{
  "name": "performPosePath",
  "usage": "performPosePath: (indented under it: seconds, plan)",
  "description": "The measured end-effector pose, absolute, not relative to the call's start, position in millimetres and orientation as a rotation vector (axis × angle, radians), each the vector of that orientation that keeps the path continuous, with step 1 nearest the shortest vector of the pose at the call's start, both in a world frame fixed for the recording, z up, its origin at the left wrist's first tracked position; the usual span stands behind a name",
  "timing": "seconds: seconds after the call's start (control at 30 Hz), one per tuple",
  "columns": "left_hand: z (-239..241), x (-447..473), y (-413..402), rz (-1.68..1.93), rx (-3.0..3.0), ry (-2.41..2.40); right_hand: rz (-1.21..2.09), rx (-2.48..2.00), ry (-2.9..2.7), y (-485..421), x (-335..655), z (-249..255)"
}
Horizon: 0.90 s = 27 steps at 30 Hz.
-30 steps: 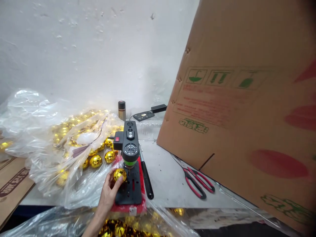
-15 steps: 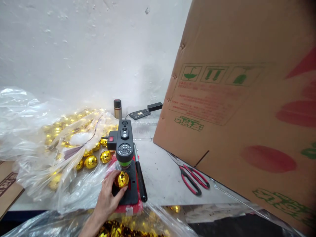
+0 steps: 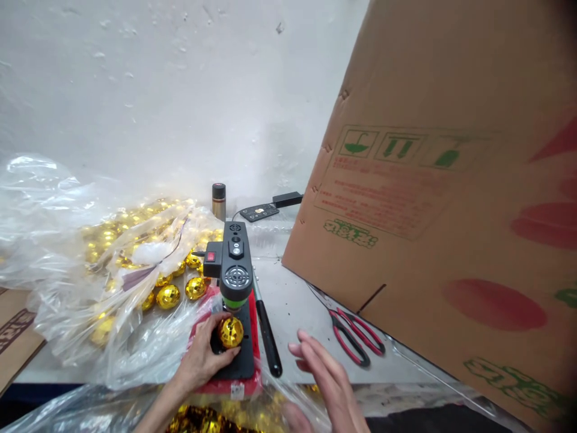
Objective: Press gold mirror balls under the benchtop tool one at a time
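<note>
My left hand point(image 3: 208, 352) grips a shiny gold faceted ball point(image 3: 231, 332) between thumb and fingers. The ball sits over the black base of a small black press-like machine point(image 3: 235, 258), just in front of its green-ringed head. Along the machine's right side slants a lever with a black handle point(image 3: 269, 340). My right hand point(image 3: 325, 379) is in the air to the right of that handle, fingers stretched out and holding nothing. Under the base lies a red sheet point(image 3: 256, 385).
Clear plastic bagging point(image 3: 58, 240) with several gold balls point(image 3: 168, 297) spreads on the left. A large cardboard box point(image 3: 406, 258) leans in from the right, beside red-handled scissors point(image 3: 356, 337). Behind the machine stand a bottle point(image 3: 219, 203) and a black power strip point(image 3: 259, 211). More gold pieces lie below the table edge.
My right hand has come into view at the lower right. The left hand still holds the gold ball near the machine's base. The whole view has shifted slightly.
</note>
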State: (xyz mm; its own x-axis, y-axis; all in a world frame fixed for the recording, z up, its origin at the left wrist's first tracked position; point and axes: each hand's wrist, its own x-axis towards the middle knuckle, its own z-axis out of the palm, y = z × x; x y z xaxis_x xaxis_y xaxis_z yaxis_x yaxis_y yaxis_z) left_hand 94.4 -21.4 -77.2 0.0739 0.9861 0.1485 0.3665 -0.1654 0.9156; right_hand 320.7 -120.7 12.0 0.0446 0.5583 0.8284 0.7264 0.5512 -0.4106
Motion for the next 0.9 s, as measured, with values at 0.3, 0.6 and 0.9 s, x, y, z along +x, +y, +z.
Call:
performPosePath:
  seconds: [0.3, 0.6, 0.9]
  plan:
    - [-71.5, 99.1, -20.4, 1.024, 1.635, 1.364, -0.226, -0.783, -1.687, -73.3, 280.4, 72.4]
    - [-76.2, 103.8, -21.6, 1.021, 1.598, 1.365, -0.366, -0.713, -1.495, -54.2, 254.1, 32.5]
    - [-78.4, 104.7, -22.5, 1.052, 1.559, 1.356, -0.365, -0.762, -1.349, -52.5, 247.3, 5.3]
